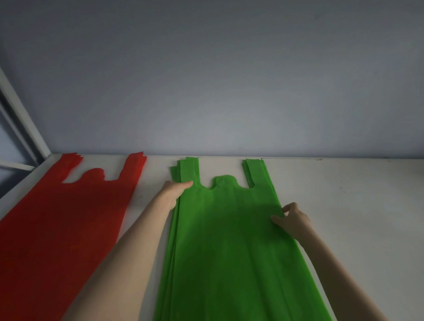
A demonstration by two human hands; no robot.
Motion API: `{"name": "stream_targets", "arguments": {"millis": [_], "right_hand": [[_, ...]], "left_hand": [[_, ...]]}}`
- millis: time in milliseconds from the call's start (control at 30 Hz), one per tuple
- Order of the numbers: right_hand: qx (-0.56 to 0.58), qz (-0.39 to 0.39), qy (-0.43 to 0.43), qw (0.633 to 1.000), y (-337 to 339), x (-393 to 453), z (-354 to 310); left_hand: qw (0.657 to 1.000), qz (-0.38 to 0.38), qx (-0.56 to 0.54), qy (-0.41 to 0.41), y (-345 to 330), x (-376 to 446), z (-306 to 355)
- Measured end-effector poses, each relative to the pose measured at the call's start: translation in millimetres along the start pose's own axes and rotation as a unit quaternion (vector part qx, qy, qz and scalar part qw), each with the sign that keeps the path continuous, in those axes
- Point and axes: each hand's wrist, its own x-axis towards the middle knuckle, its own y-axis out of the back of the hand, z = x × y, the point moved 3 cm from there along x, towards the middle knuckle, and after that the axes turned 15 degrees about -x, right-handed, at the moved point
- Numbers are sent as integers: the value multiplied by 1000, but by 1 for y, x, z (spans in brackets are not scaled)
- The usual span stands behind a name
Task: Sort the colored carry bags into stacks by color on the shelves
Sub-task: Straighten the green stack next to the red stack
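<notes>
Green stack: a pile of green carry bags [228, 243] lies flat on the white shelf [352, 203], filling the middle of the view from 6 o'clock up toward the centre; its handle loops point to 12 o'clock, at the wall. Layer edges show staggered along its left side and at both handles.
Red stack: a pile of red carry bags [52, 226] lies flat at 9 o'clock, handles also toward the wall, apart from the green pile with a strip of bare shelf between them.
Left hand: the left hand [175, 191] rests at the green pile's left edge, just below the left handle loop; the thumb lies straight on top of the bags, the other fingers are hidden at the edge, so whether they curl under cannot be told.
Right hand: the right hand [293, 220] is at the pile's right edge, at about 3 o'clock; thumb and curled fingers pinch the edge of the green bags.
Wall: a plain pale blue-grey wall [227, 75] rises behind the shelf.
Frame: a white upright post [16, 104] stands at 10 o'clock, at the shelf's far left corner.
</notes>
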Motion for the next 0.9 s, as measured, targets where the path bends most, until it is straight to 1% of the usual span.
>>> {"name": "stream_targets", "arguments": {"millis": [67,133,200,233,300,333,367,433,567,600,667,733,800,900], "right_hand": [[1,-1,1,1000,0,0,0],[3,-1,0,1000,1,0,0],[6,-4,-2,1000,1,0,1],[7,-5,-2,1000,1,0,1],[12,4,-1,1000,-1,0,2],[16,15,-2,1000,-1,1,3],[22,25,-3,999,-2,0,4],[43,39,-9,998,-3,0,5],[86,48,-19,995,-3,2,8],[99,51,-21,994,-3,2,9],[128,66,-24,989,-4,2,10],[145,90,-31,985,-4,0,10],[143,101,-42,984,-5,-1,8],[128,82,-57,987,-6,-1,6]], "left_hand": [[999,9,44,-9,-2,1,3],[993,25,110,-30,-2,2,3],[988,29,145,-47,-2,2,0],[984,43,163,-54,-1,1,-2],[962,117,234,-72,4,-1,-4],[953,141,258,-71,6,-2,-6],[951,146,265,-59,6,-4,-9],[952,121,277,-47,4,-2,-14],[958,61,272,-61,0,-4,-10],[958,58,273,-69,-1,-6,-9],[947,89,294,-91,2,-6,-10],[941,110,310,-85,5,-11,-13],[951,80,292,-63,6,-9,-20],[956,58,280,-62,8,-12,-22]]}}
